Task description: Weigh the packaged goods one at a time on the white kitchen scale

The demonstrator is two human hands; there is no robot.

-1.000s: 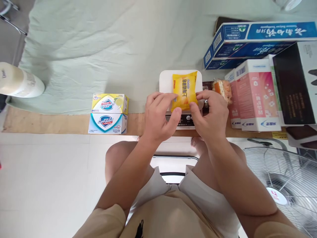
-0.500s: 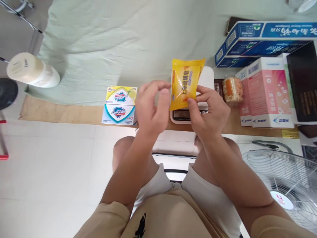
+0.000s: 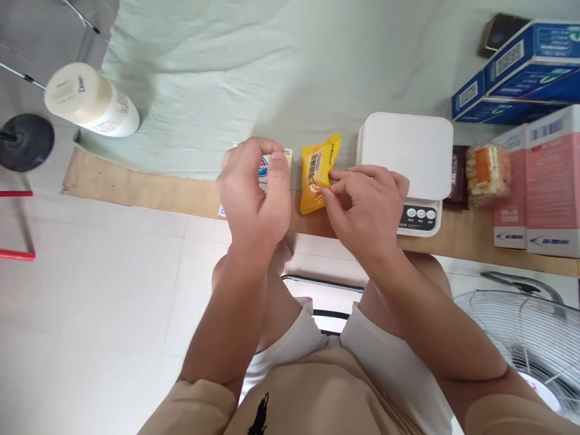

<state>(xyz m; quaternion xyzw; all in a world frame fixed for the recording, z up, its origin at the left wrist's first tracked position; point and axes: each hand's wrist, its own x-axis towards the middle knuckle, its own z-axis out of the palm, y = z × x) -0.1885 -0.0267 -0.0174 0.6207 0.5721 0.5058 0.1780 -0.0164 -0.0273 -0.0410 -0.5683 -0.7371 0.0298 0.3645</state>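
Observation:
My right hand (image 3: 367, 208) pinches a yellow snack packet (image 3: 316, 172) by its near edge and holds it between the soap boxes and the white kitchen scale (image 3: 405, 154). My left hand (image 3: 254, 187) hovers with fingers curled and nothing visible in them, just left of the packet. It covers most of the stacked soap boxes (image 3: 268, 166). The scale's platform is bare.
A wrapped orange pastry (image 3: 487, 170) lies right of the scale beside pink-and-white boxes (image 3: 541, 184) and blue boxes (image 3: 512, 84). A white bottle (image 3: 88, 103) lies on the pale green cloth (image 3: 254, 72) at left. A fan grille (image 3: 530, 344) is at lower right.
The yellow packet came off the scale, went up, then moved left and down beside the soap boxes. My left hand let go of it; only my right holds it now.

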